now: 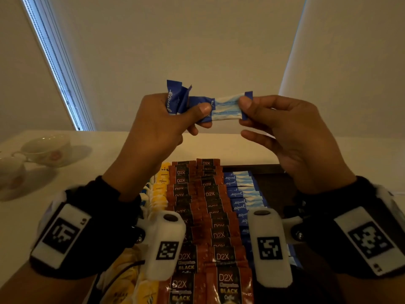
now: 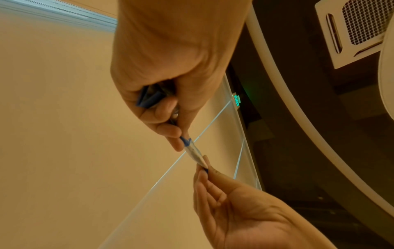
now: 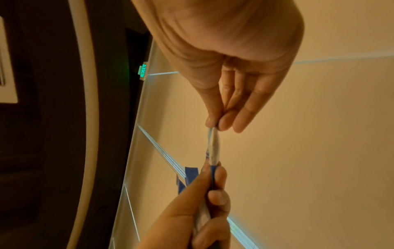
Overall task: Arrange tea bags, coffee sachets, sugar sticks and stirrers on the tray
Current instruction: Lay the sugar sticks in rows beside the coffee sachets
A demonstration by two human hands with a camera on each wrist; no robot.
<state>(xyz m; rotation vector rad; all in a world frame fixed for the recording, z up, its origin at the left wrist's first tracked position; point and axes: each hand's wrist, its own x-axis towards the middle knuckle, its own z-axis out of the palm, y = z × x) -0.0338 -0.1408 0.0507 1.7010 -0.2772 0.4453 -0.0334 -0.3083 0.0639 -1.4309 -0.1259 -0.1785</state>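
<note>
Above the tray (image 1: 271,167) of sachets, both hands' grip pinches blue sugar sticks (image 1: 225,108).

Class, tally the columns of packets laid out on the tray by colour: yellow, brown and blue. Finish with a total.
Yellow tea bags: 1 column, partly hidden by the left arm
Brown coffee sachets: 2 columns
Blue sugar sticks: 1 column
Total: 4 columns
</note>
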